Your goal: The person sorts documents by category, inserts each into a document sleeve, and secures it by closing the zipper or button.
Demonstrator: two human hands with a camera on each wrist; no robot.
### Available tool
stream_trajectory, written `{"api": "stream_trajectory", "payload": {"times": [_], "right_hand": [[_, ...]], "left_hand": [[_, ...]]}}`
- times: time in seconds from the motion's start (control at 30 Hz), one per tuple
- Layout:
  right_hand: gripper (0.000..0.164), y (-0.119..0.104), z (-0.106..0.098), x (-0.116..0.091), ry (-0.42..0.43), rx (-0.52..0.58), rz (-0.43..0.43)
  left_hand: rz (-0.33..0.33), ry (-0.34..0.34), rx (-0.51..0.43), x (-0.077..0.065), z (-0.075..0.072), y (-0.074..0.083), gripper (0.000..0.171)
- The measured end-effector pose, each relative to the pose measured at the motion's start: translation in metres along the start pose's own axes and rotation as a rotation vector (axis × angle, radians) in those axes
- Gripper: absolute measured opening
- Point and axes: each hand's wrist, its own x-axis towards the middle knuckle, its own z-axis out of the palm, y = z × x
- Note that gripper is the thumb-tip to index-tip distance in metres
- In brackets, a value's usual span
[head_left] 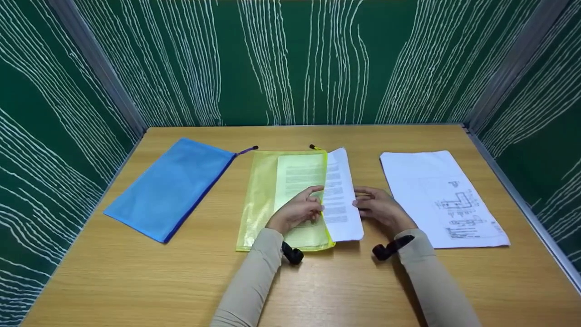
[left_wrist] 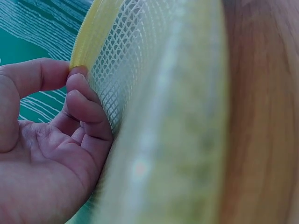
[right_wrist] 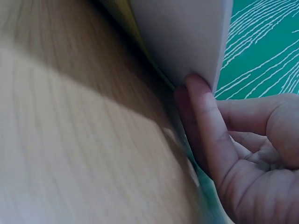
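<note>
A yellow mesh zip pouch [head_left: 261,195] lies in the middle of the table, its opening on the right side. Printed papers [head_left: 342,181] stick out of that opening; the rest shows through the mesh. My left hand [head_left: 297,210] pinches the zipper edge between thumb and finger, and the left wrist view shows the yellow zipper [left_wrist: 81,46] lifted at the fingertips. On the other side, my right hand [head_left: 383,209] holds the papers by their right edge. The right wrist view has its fingers [right_wrist: 203,102] against the side of the white stack [right_wrist: 187,37].
A blue zip pouch [head_left: 172,190] lies slanted at the left of the wooden table [head_left: 327,290]. At the right is a white sheet with a technical drawing [head_left: 417,177], close to my right wrist. Green panels with white lines [head_left: 299,59] enclose the back and sides.
</note>
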Motion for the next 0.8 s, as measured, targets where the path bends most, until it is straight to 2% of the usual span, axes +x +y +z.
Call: {"api": "stream_trajectory", "payload": {"times": [0.37,0.6,0.8], "right_hand": [[0.066,0.001,0.005,0.003,0.006,0.008,0.002],[0.063,0.001,0.011,0.004,-0.003,0.000,-0.016],[0.064,0.000,0.014,0.006,0.004,-0.008,0.019]], "left_hand": [[0.007,-0.010,-0.025,0.000,-0.001,-0.002,0.069],[-0.007,-0.004,-0.003,0.000,-0.001,0.000,0.068],[0.004,-0.016,-0.010,-0.001,-0.002,-0.001,0.068]]}}
